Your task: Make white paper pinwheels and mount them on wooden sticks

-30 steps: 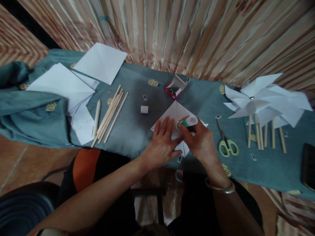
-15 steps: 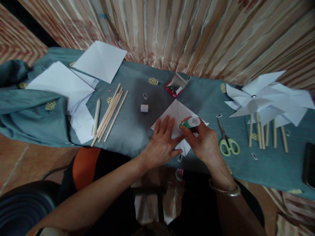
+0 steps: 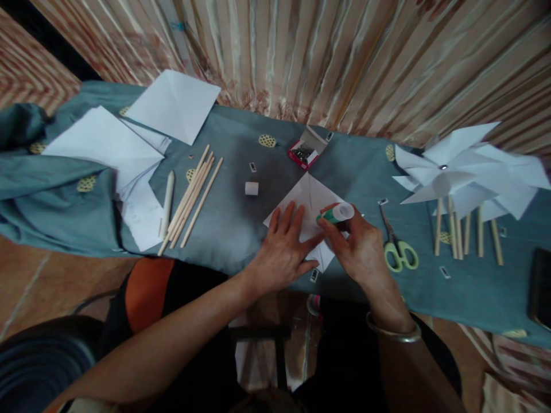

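A white paper square (image 3: 307, 192) with crease and cut lines lies turned like a diamond in front of me. My left hand (image 3: 284, 246) is laid flat on its left part, fingers spread. In my right hand (image 3: 359, 244) is a green and white glue stick (image 3: 336, 213), tilted over the right part of the paper; its tip is hidden by my fingers. The white glue cap (image 3: 252, 189) lies on the cloth to the left. Beyond the paper is a small open red box (image 3: 303, 154) of metal pins. Green-handled scissors (image 3: 400, 255) rest right of my right hand.
Wooden sticks (image 3: 189, 201) and a white pen-like tool (image 3: 167, 203) lie at the left, beside several paper sheets (image 3: 101, 140). Paper pinwheels (image 3: 460, 166) on sticks lie at the right. A dark object (image 3: 540, 287) sits at the right edge of the cloth-covered table (image 3: 224, 229).
My right hand has shifted slightly to the right with the glue stick. The left hand stays pressed on the paper.
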The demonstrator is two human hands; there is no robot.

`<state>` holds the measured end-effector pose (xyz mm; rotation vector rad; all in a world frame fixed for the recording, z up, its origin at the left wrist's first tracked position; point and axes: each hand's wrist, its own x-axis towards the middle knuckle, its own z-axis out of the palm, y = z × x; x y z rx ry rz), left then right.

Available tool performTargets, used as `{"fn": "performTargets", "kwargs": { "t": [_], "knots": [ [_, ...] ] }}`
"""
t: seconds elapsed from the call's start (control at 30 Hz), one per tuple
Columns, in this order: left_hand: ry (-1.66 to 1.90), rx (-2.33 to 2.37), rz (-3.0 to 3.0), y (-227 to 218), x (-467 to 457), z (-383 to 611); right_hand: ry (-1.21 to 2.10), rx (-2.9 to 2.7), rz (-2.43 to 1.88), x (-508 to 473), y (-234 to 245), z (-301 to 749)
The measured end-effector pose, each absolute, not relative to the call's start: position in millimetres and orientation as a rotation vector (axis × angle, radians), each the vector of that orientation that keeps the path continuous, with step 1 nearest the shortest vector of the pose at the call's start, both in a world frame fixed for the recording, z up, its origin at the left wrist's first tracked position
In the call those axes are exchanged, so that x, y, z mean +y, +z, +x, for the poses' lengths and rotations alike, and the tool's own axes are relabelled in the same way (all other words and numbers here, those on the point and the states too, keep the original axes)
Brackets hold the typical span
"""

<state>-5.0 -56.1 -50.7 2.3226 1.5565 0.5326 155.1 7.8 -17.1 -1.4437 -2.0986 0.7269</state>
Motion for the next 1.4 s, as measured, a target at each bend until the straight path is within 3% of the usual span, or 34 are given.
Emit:
{"fn": "performTargets", "kwargs": {
  "t": [1.4],
  "knots": [
    [0.561,1.551,2.318,-51,-56,-4,0.722,-2.088,-1.436,15,-18,140]
  ]
}}
